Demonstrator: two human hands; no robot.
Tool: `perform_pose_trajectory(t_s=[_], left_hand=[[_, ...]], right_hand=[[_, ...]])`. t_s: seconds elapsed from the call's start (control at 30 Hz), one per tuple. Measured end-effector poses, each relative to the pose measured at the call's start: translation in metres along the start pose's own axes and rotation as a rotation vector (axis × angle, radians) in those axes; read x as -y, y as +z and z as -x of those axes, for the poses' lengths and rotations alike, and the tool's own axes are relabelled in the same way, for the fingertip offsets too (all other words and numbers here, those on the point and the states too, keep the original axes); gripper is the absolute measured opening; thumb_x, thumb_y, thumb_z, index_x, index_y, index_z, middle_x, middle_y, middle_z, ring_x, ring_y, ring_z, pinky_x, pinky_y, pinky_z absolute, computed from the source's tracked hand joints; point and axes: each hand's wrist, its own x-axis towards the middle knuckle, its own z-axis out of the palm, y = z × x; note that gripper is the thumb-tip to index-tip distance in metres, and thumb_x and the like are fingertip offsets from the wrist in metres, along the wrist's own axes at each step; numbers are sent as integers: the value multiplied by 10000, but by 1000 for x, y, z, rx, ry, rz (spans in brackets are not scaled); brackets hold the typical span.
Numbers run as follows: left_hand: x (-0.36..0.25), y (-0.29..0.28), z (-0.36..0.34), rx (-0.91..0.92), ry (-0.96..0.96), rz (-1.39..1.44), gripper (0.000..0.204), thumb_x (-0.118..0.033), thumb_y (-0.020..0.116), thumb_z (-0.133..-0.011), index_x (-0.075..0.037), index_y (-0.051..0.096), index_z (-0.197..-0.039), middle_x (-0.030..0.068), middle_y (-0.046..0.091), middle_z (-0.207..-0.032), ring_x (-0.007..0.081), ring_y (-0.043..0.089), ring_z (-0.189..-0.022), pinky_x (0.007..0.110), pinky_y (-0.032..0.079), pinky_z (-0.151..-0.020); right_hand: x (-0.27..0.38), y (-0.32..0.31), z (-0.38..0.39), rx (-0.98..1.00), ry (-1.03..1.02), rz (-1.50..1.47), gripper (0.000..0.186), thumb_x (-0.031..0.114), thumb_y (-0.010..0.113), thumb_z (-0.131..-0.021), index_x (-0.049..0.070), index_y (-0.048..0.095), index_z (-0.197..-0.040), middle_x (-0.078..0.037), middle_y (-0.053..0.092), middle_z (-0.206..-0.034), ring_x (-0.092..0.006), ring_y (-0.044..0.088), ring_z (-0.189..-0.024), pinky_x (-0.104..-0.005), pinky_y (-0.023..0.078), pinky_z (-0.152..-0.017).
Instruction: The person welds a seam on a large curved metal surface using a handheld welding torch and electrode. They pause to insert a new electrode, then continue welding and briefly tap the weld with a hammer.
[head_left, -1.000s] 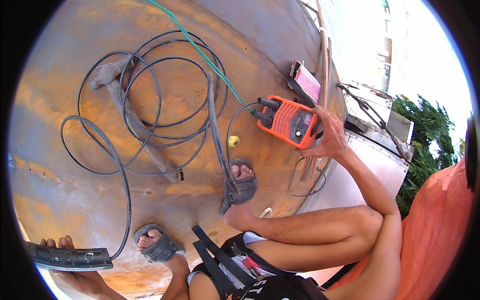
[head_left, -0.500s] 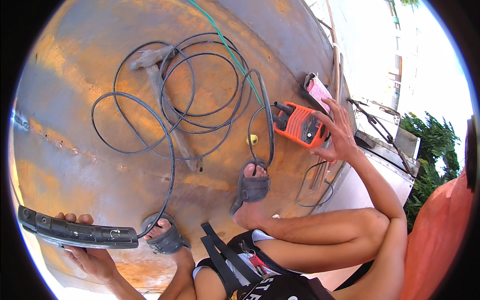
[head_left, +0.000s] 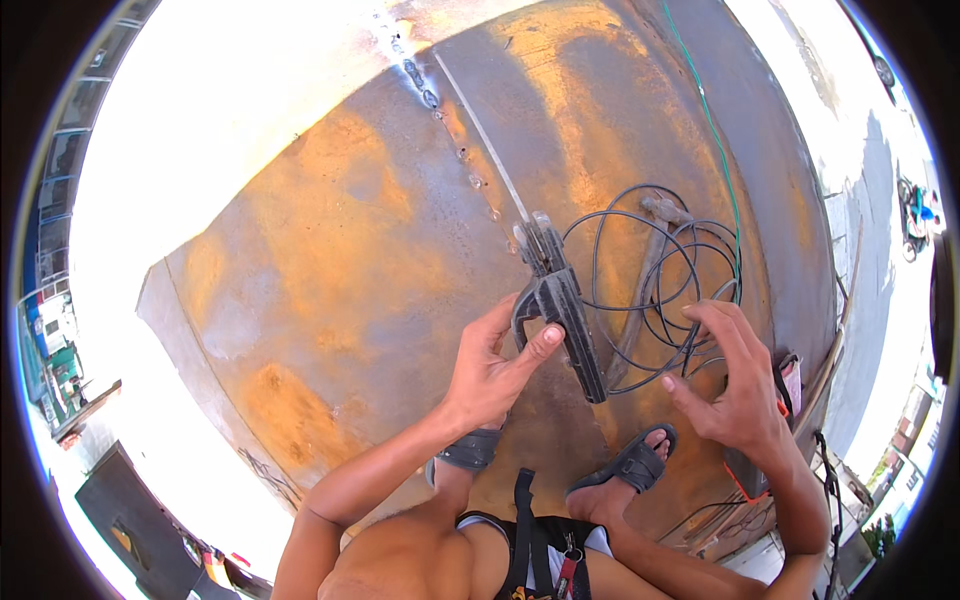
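Note:
My left hand [head_left: 492, 368] grips a black welding electrode holder [head_left: 568, 320], thumb laid along its side. From its jaws a long thin welding electrode [head_left: 484, 142] points away toward the far edge of the metal surface. Apart from it, my right hand [head_left: 738, 390] hovers over the near right of the coiled black cable [head_left: 597, 250], fingers spread and curved, with nothing visible in them. Among the cable loops lies a hammer [head_left: 637, 305]. An orange and black welding machine [head_left: 742, 476] is partly hidden behind my right forearm.
The rusty, curved metal surface [head_left: 330, 290] carries a row of weld spots [head_left: 475, 181] running to its far edge. A thin green line [head_left: 722, 150] crosses the right side. My sandalled feet rest on the metal; thin rods lie at the lower right.
The view has swung left. My left hand has brought the electrode holder from the far left to in front of me; the electrode now shows. My right hand is away from the welding machine's front.

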Motion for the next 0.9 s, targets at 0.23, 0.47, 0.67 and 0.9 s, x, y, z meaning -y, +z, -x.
perform_pose_trajectory(t_s=[0.23,0.47,0.67,0.9], left_hand=[[-7,6,-20,-55,201,-59,423,-225,757,-1065,26,686,-1398,113,652,-1454,208,586,-1341,390,403,-1194],[-9,-45,-40,160,408,-351,604,-312,662,-1044,7,561,-1547,181,495,-1647,364,419,-1559,480,304,-1297],[31,-67,-61,309,411,-437,794,-192,796,-849,-14,522,-1573,196,506,-1654,475,378,-1582,637,240,-1313],[62,-55,-62,150,276,-615,854,-411,868,-909,-97,517,-1621,148,514,-1689,523,298,-1626,822,130,-1245]], right_hand=[[50,87,-56,-20,211,-454,777,466,763,-1029,-24,472,-1557,-221,697,-1173,-353,713,-1031,-434,558,-918],[63,129,-66,-193,277,-655,598,230,596,-1144,4,373,-1651,-240,722,-1303,-324,734,-1161,-410,541,-997],[47,145,-67,-230,167,-409,608,149,565,-1139,25,361,-1698,-286,654,-1476,-423,701,-1292,-447,540,-1050],[40,166,-57,-219,185,-374,598,119,568,-1132,65,391,-1701,-253,651,-1500,-439,701,-1275,-463,566,-1023]])
